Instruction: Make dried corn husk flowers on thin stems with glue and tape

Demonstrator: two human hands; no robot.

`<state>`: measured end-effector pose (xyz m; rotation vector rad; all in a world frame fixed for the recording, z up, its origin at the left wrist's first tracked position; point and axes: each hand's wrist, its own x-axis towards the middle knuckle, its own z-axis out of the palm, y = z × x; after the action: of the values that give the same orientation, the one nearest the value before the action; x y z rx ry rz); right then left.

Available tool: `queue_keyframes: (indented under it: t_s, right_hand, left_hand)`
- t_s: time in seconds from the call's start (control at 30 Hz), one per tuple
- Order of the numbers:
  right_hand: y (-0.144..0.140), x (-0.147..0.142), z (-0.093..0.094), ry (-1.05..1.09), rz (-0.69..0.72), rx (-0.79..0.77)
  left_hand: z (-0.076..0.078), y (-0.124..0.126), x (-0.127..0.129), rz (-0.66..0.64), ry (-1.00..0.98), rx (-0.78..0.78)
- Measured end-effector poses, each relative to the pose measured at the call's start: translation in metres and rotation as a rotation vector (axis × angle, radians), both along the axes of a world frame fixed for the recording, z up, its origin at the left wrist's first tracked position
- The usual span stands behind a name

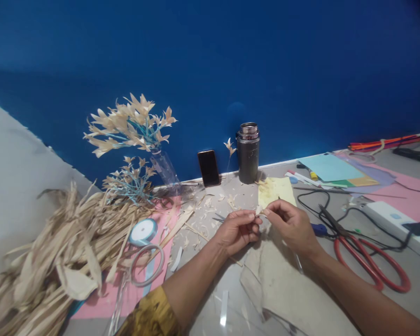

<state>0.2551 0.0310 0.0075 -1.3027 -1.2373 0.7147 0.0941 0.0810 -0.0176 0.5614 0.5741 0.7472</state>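
My left hand and my right hand meet over the middle of the table, fingertips pinched together on one small pale piece of dried husk. The piece is tiny and mostly hidden by my fingers. Under my wrists lie flat sheets of dried husk. A yellow paper lies just behind my hands.
A heap of dried husks fills the left side. Husk flowers on blue stems stand in a clear bottle. Ribbon rolls, a phone, a steel flask, red-handled scissors, a power strip, coloured papers.
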Motion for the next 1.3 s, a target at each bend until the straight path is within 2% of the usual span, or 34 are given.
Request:
queue_keyframes:
  t_s: [0.27,0.4,0.7,0.87,1.17,1.3]
  right_hand:
    - [-0.003,-0.003,0.001,-0.001,0.035,0.015]
    - [-0.002,-0.003,-0.003,0.023,0.06,0.013]
    - [0.001,-0.006,-0.008,-0.071,0.118,0.037]
    - [0.002,-0.004,-0.01,-0.056,0.128,-0.001]
    - [0.006,-0.005,-0.022,-0.211,0.012,0.167]
    - [0.01,-0.004,-0.027,-0.195,0.006,0.216]
  left_hand:
    - [-0.001,0.0,0.001,-0.037,-0.007,-0.004]
    - [-0.002,0.001,0.0,-0.023,-0.037,-0.002]
    - [-0.008,0.003,0.0,-0.024,-0.052,0.017]
    - [-0.011,0.003,0.003,-0.014,-0.041,0.02]
    - [-0.009,-0.005,0.015,0.113,-0.03,0.005]
    - [-0.009,-0.004,0.015,0.101,0.008,0.001]
